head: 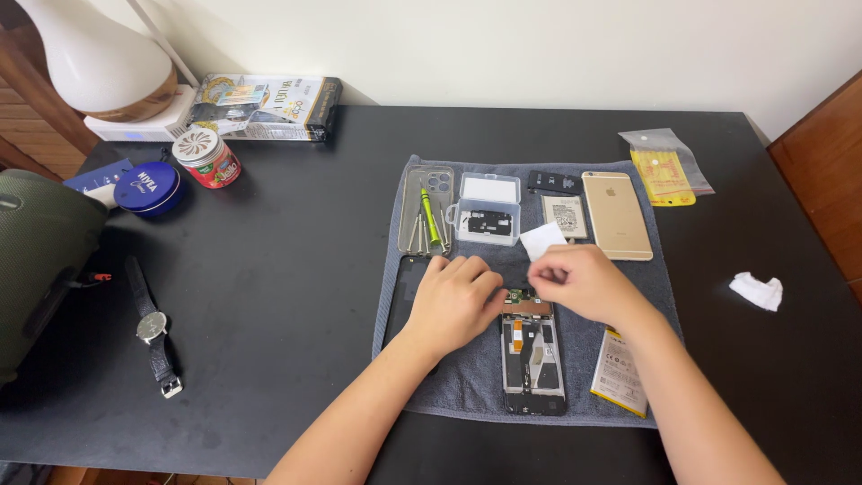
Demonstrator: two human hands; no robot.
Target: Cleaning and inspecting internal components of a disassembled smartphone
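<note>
An opened phone body (533,356) with its inner parts bare lies on a grey towel (467,377). My left hand (453,301) rests curled at the phone's top left corner, partly over a black screen panel (404,292). My right hand (582,283) sits at the phone's top right, fingers pinched together just below a small white paper square (542,240). Whether the fingers hold the paper or something tiny is hidden.
On the towel: a clear case with a green screwdriver (430,218), a small clear box (488,208), a gold phone (616,215), two batteries (619,373). Off it: a yellow packet (662,172), crumpled tissue (756,290), wristwatch (153,328), blue tin (148,187), jar (206,157).
</note>
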